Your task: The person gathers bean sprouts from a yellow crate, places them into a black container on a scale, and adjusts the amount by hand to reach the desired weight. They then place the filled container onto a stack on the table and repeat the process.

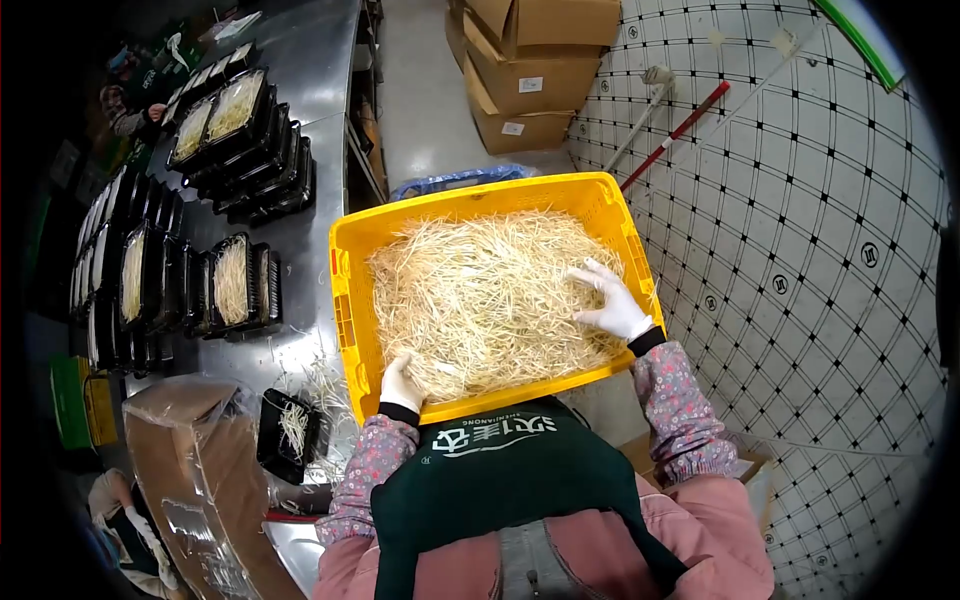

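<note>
A yellow plastic crate (480, 398) in front of my body is heaped with pale bean sprouts (490, 300). My right hand (612, 303), in a white glove, lies over the sprouts at the crate's right side, its fingers spread apart and touching them. At the near left corner my left hand (402, 384), also gloved in white, reaches over the rim with its fingers against the sprouts. Part of those fingers is hidden, but they look extended rather than curled round anything.
On the left, a metal table (318, 140) carries stacked black trays of sprouts (235, 105), more trays (232, 280) and a single black tray (288, 435). Cardboard boxes (535, 80) stand ahead. A red pole (680, 135) leans by the patterned wall covering (780, 280). Co-workers are at far left.
</note>
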`<action>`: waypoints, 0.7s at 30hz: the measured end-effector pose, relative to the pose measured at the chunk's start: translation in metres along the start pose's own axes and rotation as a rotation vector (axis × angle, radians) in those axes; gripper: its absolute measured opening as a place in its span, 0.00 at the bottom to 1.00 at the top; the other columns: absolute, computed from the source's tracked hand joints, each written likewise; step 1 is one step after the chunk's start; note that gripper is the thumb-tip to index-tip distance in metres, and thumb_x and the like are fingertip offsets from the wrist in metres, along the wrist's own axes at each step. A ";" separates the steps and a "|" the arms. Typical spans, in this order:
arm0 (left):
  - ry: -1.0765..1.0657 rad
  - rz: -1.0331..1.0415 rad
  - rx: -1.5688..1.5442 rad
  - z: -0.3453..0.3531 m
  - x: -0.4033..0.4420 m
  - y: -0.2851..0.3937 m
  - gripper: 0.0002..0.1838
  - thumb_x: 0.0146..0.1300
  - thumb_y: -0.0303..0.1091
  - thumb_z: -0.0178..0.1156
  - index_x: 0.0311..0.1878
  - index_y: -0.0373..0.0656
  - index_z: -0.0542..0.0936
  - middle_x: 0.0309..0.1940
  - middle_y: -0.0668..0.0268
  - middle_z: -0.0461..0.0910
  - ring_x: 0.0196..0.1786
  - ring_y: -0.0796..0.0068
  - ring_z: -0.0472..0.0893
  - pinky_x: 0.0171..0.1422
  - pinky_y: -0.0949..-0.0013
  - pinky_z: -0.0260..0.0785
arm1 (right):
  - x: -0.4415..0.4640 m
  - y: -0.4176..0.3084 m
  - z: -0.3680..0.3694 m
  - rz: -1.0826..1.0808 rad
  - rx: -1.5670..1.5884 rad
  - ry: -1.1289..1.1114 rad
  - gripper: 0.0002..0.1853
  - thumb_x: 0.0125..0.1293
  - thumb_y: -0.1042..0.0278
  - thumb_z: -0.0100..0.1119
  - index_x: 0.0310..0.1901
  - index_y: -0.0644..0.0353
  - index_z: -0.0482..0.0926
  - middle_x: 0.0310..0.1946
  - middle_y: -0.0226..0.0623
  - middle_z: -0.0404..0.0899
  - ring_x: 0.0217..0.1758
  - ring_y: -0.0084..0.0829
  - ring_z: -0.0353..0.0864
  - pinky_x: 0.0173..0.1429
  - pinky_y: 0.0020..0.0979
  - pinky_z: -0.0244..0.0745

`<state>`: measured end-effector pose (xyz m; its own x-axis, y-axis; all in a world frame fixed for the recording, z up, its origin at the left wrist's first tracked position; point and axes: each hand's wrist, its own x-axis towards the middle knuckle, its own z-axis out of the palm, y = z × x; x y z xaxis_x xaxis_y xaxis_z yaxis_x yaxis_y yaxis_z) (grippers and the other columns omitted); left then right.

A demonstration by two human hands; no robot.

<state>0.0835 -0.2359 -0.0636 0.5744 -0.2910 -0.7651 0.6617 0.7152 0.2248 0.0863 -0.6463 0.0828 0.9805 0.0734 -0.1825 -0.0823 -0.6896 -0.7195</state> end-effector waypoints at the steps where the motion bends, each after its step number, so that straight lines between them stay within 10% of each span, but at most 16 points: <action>1: 0.027 0.010 0.010 0.000 0.000 -0.001 0.21 0.70 0.36 0.52 0.62 0.37 0.72 0.59 0.53 0.76 0.62 0.51 0.75 0.69 0.46 0.65 | 0.002 0.002 -0.003 0.022 0.034 0.025 0.46 0.48 0.60 0.78 0.71 0.48 0.67 0.75 0.58 0.53 0.78 0.54 0.52 0.79 0.41 0.51; 6: 0.073 0.017 0.003 0.017 -0.003 -0.002 0.22 0.70 0.36 0.52 0.63 0.34 0.71 0.58 0.53 0.77 0.61 0.54 0.75 0.68 0.49 0.67 | 0.005 -0.046 0.027 0.156 -0.593 -0.006 0.70 0.36 0.37 0.80 0.78 0.49 0.45 0.75 0.66 0.43 0.77 0.68 0.48 0.67 0.63 0.63; 8: -0.073 0.302 0.613 -0.001 0.006 -0.005 0.22 0.70 0.35 0.53 0.64 0.34 0.70 0.58 0.53 0.77 0.61 0.56 0.76 0.67 0.52 0.69 | 0.010 -0.056 0.057 0.172 -0.682 -0.075 0.72 0.35 0.37 0.80 0.78 0.49 0.42 0.76 0.64 0.41 0.76 0.68 0.49 0.63 0.67 0.65; 12: 0.031 0.654 1.505 -0.026 0.010 -0.010 0.22 0.71 0.33 0.53 0.65 0.35 0.70 0.58 0.54 0.77 0.61 0.60 0.76 0.66 0.56 0.71 | 0.033 0.008 0.065 0.141 -0.549 -0.047 0.45 0.46 0.55 0.75 0.69 0.48 0.68 0.64 0.53 0.71 0.59 0.51 0.78 0.56 0.44 0.77; 15: 0.047 0.543 1.100 -0.014 0.002 -0.013 0.21 0.71 0.36 0.50 0.63 0.38 0.72 0.58 0.55 0.78 0.62 0.57 0.76 0.66 0.54 0.70 | 0.021 -0.030 0.012 0.126 -0.213 0.075 0.27 0.51 0.67 0.67 0.56 0.53 0.81 0.42 0.46 0.85 0.43 0.42 0.85 0.51 0.35 0.79; 17: 0.093 0.097 0.038 0.025 -0.012 -0.007 0.21 0.70 0.37 0.50 0.62 0.38 0.73 0.58 0.55 0.78 0.62 0.55 0.75 0.67 0.51 0.68 | 0.022 -0.030 -0.002 0.050 0.204 0.148 0.28 0.50 0.69 0.71 0.55 0.64 0.80 0.42 0.42 0.86 0.44 0.34 0.86 0.52 0.32 0.79; 21: 0.011 0.444 0.677 0.014 -0.016 -0.011 0.20 0.71 0.38 0.50 0.61 0.37 0.74 0.57 0.55 0.78 0.62 0.55 0.76 0.67 0.50 0.68 | 0.037 -0.008 0.005 0.149 0.596 -0.027 0.29 0.49 0.71 0.75 0.55 0.68 0.78 0.45 0.40 0.85 0.47 0.30 0.83 0.56 0.32 0.77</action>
<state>0.0733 -0.2479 -0.0452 0.8495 -0.0611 -0.5240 0.5234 0.2221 0.8227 0.1228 -0.6347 0.0779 0.9467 0.0306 -0.3207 -0.3110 -0.1730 -0.9345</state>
